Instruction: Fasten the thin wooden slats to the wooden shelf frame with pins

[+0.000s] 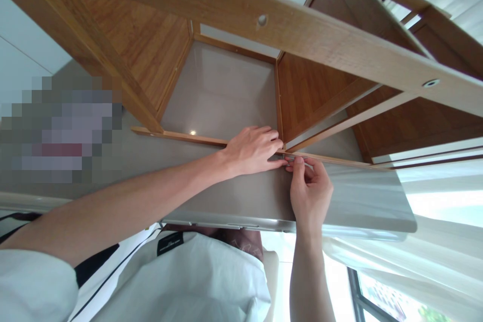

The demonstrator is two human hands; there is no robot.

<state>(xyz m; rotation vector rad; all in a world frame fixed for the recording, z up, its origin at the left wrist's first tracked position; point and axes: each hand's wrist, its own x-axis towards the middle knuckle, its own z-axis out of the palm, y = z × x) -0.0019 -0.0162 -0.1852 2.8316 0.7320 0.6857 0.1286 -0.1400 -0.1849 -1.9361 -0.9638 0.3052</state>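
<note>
A wooden frame of rails and panels stands on a glossy grey table. My left hand (253, 151) lies over its bottom front rail (196, 138), fingers curled across the wood where the divider panel (317, 95) meets it. The left thumb points right, toward my right fingertips. My right hand (311, 181) is closed in a pinch just in front of the same joint, its fingertips close to the left thumb. Between them a sliver of a small thin metal piece (289, 159) shows; the fingers hide most of it.
A thick upper rail (260, 15) with drilled holes crosses above my hands. A slanted wooden side panel (132, 35) rises at the left. The grey table (241, 193) has its front edge near my body. A blurred-out patch covers the table's left part; white curtains (445, 251) hang at right.
</note>
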